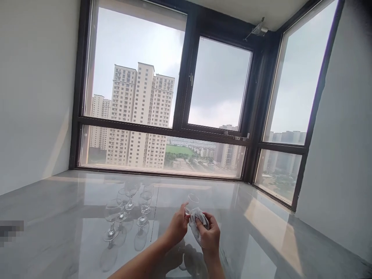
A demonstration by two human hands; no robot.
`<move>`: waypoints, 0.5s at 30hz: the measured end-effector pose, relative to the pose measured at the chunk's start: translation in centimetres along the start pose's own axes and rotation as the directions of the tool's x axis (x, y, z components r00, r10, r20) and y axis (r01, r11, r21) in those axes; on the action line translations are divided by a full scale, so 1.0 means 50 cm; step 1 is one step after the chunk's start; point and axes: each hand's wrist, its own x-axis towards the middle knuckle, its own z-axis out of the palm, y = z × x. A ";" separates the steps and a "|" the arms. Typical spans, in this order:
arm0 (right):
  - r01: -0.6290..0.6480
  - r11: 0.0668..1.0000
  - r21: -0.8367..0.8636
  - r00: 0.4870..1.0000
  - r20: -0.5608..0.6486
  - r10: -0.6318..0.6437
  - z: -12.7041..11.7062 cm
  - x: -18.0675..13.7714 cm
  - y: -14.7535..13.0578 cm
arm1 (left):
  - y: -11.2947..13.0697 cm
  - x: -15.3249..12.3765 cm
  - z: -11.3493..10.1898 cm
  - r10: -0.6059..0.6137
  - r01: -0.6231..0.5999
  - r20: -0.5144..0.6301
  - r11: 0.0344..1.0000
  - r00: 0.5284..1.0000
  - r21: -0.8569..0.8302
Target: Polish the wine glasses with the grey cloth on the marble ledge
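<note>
My left hand is closed around a small clear stemmed glass, its rim facing up and away from me. Most of the glass's lower part is hidden by my fingers and the cloth. A crumpled white cloth is bunched in my right hand and pressed against the glass. Both hands are close together above the glossy grey surface. To their left, several clear stemmed glasses stand upright in a group, among them a front-left glass and a glass nearer my hands.
Behind the surface rises a dark-framed window with tall buildings outside. A white wall bounds the left side and another pale wall the right. A thin dark seam runs across the surface between the grouped glasses and my hands.
</note>
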 end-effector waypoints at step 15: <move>0.442 0.696 -0.565 0.893 0.204 -0.401 0.005 0.135 -0.077 | 0.021 -0.013 -0.010 0.020 -0.062 0.096 0.890 0.995 0.453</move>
